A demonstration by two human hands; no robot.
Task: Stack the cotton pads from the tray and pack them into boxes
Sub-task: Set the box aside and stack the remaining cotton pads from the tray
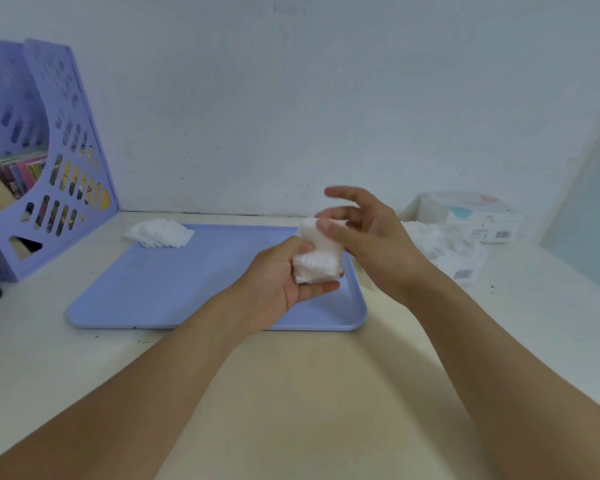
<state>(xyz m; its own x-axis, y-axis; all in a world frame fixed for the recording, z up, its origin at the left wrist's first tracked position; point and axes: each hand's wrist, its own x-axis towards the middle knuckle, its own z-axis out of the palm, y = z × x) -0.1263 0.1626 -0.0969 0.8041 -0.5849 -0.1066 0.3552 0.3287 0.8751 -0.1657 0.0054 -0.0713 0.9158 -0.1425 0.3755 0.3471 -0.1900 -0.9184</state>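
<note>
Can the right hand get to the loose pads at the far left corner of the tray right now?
Probably yes. The right hand only touches the stack that the left hand holds, and the tray between it and the loose pads lies bare. It would have to cross over the left hand, though.

The file rack (49, 161) is cut off at the left edge, and the boxes (478, 220) at right are blurred.
</note>
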